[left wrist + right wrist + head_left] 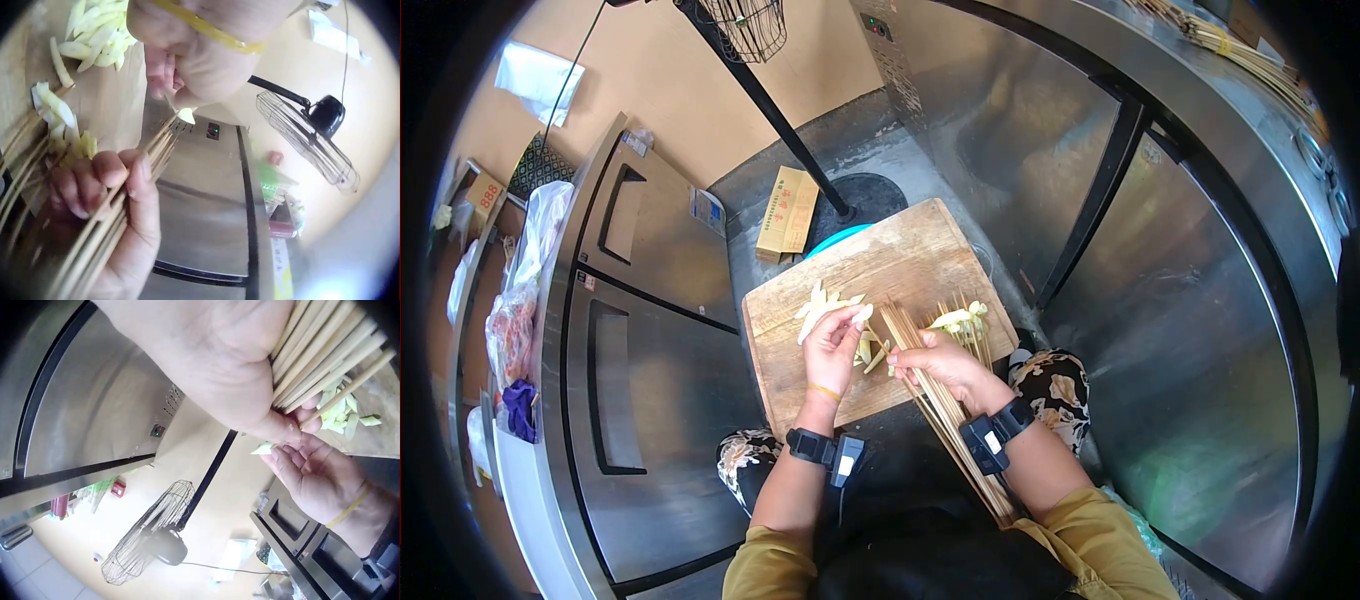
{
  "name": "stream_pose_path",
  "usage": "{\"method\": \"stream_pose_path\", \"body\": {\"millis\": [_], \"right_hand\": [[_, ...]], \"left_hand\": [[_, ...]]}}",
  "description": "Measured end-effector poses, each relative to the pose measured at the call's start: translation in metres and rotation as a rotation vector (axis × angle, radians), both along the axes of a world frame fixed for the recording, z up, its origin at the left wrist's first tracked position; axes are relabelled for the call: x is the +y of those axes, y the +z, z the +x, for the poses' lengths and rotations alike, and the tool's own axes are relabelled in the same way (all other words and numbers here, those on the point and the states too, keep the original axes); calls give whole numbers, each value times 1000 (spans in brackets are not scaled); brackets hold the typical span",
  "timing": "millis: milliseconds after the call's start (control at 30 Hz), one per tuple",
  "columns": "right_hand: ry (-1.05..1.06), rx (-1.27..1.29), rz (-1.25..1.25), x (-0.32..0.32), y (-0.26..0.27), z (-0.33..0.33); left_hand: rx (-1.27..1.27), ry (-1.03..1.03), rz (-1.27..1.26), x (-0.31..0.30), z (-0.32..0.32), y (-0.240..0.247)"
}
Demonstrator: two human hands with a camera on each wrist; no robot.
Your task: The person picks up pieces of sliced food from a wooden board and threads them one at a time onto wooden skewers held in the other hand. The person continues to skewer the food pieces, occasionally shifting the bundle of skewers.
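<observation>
My left hand (832, 345) pinches a small pale green vegetable slice (262, 449) between thumb and fingertips. Close by, my right hand (950, 368) grips a thick bundle of bamboo skewers (952, 420), whose rear ends reach back toward the lap. In the right wrist view one skewer (365, 379) stands apart from the bundle near the thumb. The slice is at the skewers' front tips in the left wrist view. Under both hands lies a wooden cutting board (900, 245). Loose pale slices (818, 300) are heaped beyond the left hand, and threaded skewers (970, 325) lie right of the right hand.
A cardboard box (788, 212) and a black stand pole (775, 115) are beyond the board. Steel cabinets flank both sides, the left one (655, 400) with recessed handles. More skewers (1240, 55) lie on the right counter top.
</observation>
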State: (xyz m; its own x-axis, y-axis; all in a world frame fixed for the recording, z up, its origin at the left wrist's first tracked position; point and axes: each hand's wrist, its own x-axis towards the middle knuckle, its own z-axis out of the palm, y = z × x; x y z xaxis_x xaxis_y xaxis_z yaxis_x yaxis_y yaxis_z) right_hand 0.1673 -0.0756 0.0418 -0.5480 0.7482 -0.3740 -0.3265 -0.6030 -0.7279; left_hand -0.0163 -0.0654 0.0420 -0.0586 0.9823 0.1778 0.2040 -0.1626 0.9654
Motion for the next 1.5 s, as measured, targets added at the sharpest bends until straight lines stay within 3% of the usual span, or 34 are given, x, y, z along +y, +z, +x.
{"method": "stream_pose_path", "body": {"millis": [167,467,800,967,1033,1100,1233,1333,1500], "right_hand": [[28,-1,-2,1,-7,0],[0,-24,24,0,-9,0],[-44,-110,112,0,-3,-2],[-15,141,-56,1,3,8],[26,270,-125,0,-1,7],[40,218,-158,0,-7,1],[29,153,-161,2,-13,-4],[36,94,-147,2,-9,-3],[-28,31,-70,-2,-7,-8]], "left_hand": [[112,-13,20,-7,2,1],[-78,-88,-170,-31,13,-4],[7,-59,-211,-33,13,-7],[-3,-53,-347,-35,4,-60],[-49,-40,-290,-38,5,-52],[-97,14,-254,-40,0,-44],[564,540,-15,-42,-45,-58],[890,624,-20,-51,-77,-85],[722,422,-400,-51,-89,-81]]}}
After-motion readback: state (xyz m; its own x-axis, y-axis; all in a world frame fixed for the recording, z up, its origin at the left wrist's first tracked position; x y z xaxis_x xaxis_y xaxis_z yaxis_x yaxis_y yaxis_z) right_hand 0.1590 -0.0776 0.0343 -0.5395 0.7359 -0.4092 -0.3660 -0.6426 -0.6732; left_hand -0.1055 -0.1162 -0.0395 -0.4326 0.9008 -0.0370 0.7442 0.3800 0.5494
